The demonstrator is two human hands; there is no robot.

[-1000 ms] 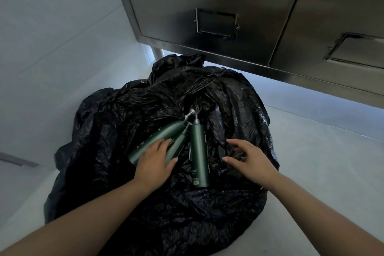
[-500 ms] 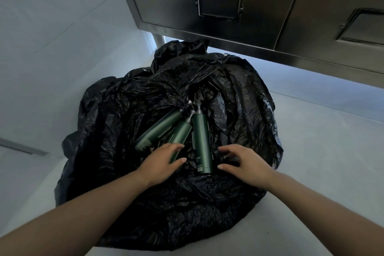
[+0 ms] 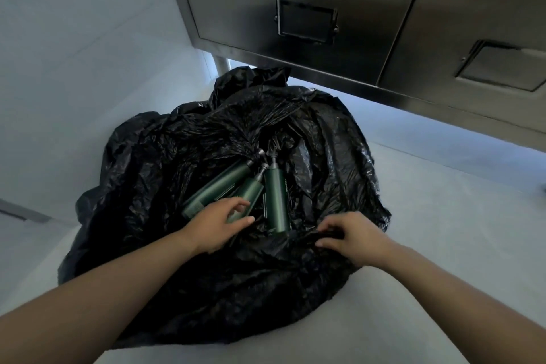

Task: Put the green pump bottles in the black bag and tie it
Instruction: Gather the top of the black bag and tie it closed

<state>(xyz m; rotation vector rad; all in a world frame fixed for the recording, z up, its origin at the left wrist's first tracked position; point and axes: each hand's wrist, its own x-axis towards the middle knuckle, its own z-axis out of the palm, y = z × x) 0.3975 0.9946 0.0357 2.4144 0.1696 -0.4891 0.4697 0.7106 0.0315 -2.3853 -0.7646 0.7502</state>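
The steel cabinet (image 3: 295,9) with its framed label holder (image 3: 305,22) fills the top of the view, raised on a leg (image 3: 221,65) over the pale floor (image 3: 443,201); below it the black bag (image 3: 177,171) lies crumpled and spread wide on that floor, its mouth gaping toward the person; inside the opening lie three green pump bottles (image 3: 276,201), side by side and touching, bases toward the person and pump heads fanned together at the far end against the plastic.

What has changed in the last second is mostly the right hand (image 3: 351,238); it hovered open beside the rightmost bottle a second ago, and now it has dropped back to the near rim of the bag and curled, fingers and thumb pinching a ridge of black plastic; the left hand (image 3: 220,223), which rested flat on the leftmost bottle, has slid down to the bottles' bases and now sits loosely spread, fingers half curled over the foot of the middle bottle, gripping nothing that can be told.

The bottles themselves have hardly shifted; they look settled in the bag, so the loading part seems finished; the right hand's gather of the rim reads as the start of closing; the likely next need is for the left hand to leave the bottles and take the opposite edge, drawing the mouth together for tying.
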